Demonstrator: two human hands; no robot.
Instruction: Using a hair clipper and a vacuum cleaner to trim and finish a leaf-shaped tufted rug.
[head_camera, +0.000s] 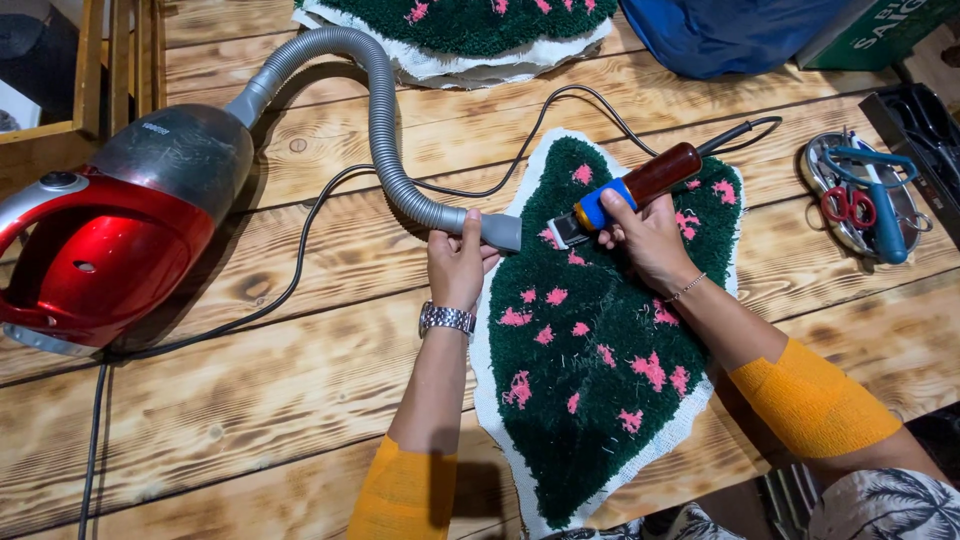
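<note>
Nearby, red vacuum (95, 255), black cord (300, 240) and scissors tray (825, 165) flank the rug (600, 390).

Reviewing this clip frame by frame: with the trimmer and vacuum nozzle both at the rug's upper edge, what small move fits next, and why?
Probably draw the trimmer a little down the green rug, with the hose nozzle trailing. The right hand has its head on the pile, and the left hand holds the nozzle just beside it.

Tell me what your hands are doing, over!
Left hand grips grey ribbed vacuum hose. Right hand holds brown-and-blue corded trimmer on dark green tufted rug with pink spots. Black cable lies beside rug.
</note>
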